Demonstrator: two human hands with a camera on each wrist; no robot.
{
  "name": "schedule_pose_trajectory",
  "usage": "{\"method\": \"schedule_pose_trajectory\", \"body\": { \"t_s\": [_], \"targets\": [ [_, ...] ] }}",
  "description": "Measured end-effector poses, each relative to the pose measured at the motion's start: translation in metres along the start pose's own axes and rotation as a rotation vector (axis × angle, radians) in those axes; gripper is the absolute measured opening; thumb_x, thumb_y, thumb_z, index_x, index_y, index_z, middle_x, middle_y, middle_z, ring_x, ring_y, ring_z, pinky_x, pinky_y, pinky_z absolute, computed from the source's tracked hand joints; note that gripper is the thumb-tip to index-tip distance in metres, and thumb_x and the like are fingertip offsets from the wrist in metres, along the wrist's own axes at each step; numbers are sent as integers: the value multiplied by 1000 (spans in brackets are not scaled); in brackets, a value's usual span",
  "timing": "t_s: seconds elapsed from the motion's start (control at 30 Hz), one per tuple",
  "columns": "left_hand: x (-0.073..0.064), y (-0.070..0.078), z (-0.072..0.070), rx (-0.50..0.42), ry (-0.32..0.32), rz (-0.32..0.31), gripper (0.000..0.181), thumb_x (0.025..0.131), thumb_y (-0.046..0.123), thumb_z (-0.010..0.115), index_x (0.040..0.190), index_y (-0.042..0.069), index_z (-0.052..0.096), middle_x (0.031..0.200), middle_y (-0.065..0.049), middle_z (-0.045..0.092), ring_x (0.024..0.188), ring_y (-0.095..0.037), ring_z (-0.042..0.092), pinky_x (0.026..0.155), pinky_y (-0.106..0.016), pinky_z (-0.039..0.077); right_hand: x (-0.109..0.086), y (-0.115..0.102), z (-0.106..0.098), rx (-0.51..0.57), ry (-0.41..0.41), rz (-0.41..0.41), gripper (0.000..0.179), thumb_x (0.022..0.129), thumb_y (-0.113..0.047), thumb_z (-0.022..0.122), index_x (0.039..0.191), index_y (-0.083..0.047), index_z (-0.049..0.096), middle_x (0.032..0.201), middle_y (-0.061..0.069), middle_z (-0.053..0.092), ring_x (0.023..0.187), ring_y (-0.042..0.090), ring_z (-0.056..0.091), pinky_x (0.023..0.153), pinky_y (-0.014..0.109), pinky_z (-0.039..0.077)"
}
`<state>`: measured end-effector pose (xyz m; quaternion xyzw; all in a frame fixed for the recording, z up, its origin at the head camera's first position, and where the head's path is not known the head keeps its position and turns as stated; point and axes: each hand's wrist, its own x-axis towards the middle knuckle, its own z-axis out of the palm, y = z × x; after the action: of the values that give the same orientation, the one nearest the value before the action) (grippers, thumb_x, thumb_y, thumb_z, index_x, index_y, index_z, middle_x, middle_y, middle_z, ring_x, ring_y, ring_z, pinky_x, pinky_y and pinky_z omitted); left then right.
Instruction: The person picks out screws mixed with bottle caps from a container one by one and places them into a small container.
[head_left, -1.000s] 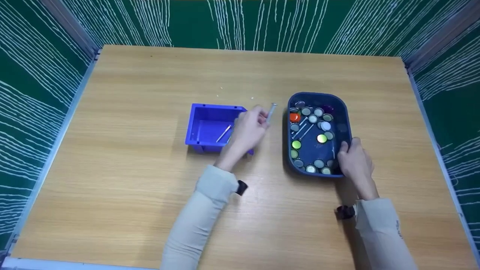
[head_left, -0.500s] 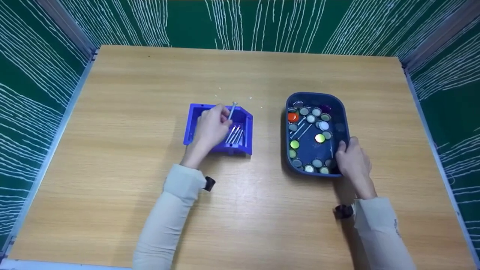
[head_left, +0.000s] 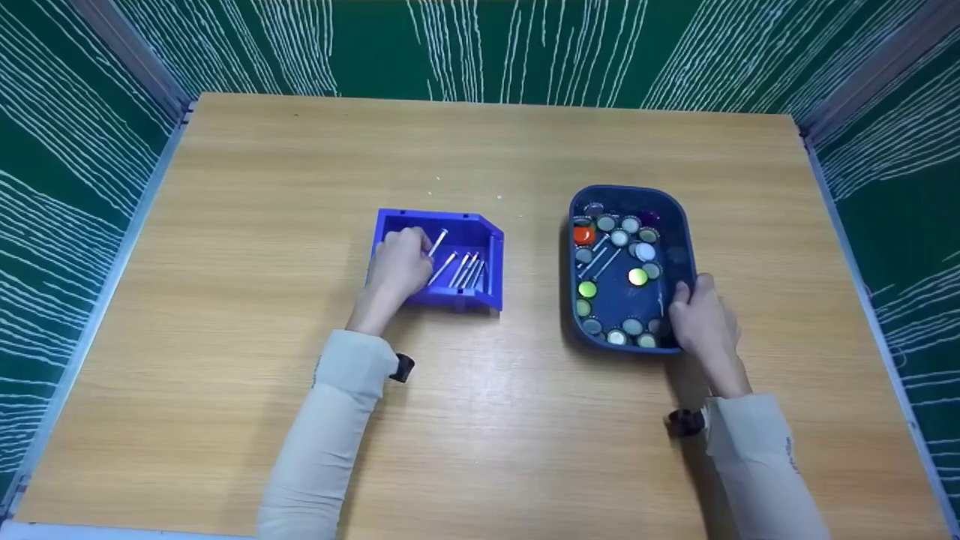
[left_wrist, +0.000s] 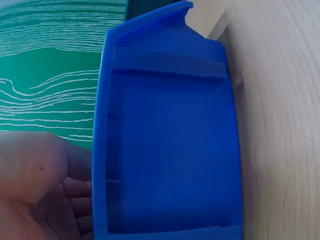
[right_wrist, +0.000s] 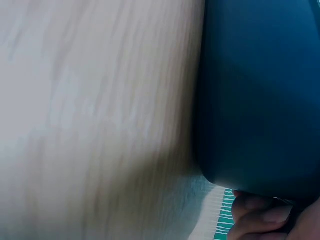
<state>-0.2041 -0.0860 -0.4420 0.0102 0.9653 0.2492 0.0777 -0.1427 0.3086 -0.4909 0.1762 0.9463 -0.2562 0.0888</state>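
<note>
Green walls (head_left: 382, 60): streaked with pale lines, boxing in the far side and both flanks on my monitor.
Table (head_left: 487, 435): light wood grain, a few white specks (head_left: 499, 197) scattered beyond the middle.
Blue bin (head_left: 457, 297): left of centre, loose bolts (head_left: 466, 271) lying side by side on its right half, another slanting nearer the fingers.
Left hand (head_left: 403, 259): right over the bin, thumb and fingers closed in a pinch; the left wrist view gives me curled fingers by a blue wall, their tips hidden.
Held bolt (head_left: 438, 242): there it is, in that pinch, head up and tilted to the right; I can't tell whether its lower end touches the bin.
Navy tray (head_left: 626, 300): over on the right, well apart from the bin.
Right hand (head_left: 703, 322): clamped on the tray's near right corner; on the right wrist view I get bent fingers at its dark outside.
Bottle caps (head_left: 632, 326): mostly greyish, ringing the tray, an orange cap (head_left: 583, 235) bright by the left wall, more bolts (head_left: 606, 264) lying close to it.
Sleeves (head_left: 311, 442): pale, cuffs turned back.
</note>
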Motion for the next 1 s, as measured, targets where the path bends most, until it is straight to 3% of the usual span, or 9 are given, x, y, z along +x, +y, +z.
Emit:
{"method": "schedule_pose_trajectory", "body": {
  "t_s": [0.2,0.5,0.67,0.83,1.0],
  "targets": [
    [-2,1,-5,34,9,-5,27,93,11,60,120,7,64,123,-13,67,112,-35,64,89,-52,53,0,0,-1,5,-1,5,54,105,-39,19,128,5,41,107,29,56,95,42,56,73,48,40],
    [1,14,-8,-30,6,15,26,94,17,61,119,10,65,116,-10,70,106,-32,67,88,-49,53,1,0,-2,10,-13,12,55,105,-39,19,130,5,39,111,32,56,97,44,56,74,48,41],
    [3,29,-6,-27,-15,35,27,96,20,59,121,11,64,117,-9,70,102,-31,68,85,-47,55,1,0,-1,8,-13,13,54,105,-39,19,129,5,39,110,31,56,98,44,56,76,50,41],
    [7,49,-7,-22,-18,78,26,97,23,58,120,12,64,120,-9,69,106,-31,68,86,-45,54,0,1,0,-1,41,-1,50,105,-37,23,122,5,43,108,35,58,99,49,58,72,53,41],
    [12,69,-5,-115,-59,135,25,96,21,58,119,13,64,114,-5,69,107,-23,65,91,-40,51,0,0,1,-7,37,-3,50,105,-37,22,121,5,43,106,33,57,97,47,58,70,50,41]
  ]
}}
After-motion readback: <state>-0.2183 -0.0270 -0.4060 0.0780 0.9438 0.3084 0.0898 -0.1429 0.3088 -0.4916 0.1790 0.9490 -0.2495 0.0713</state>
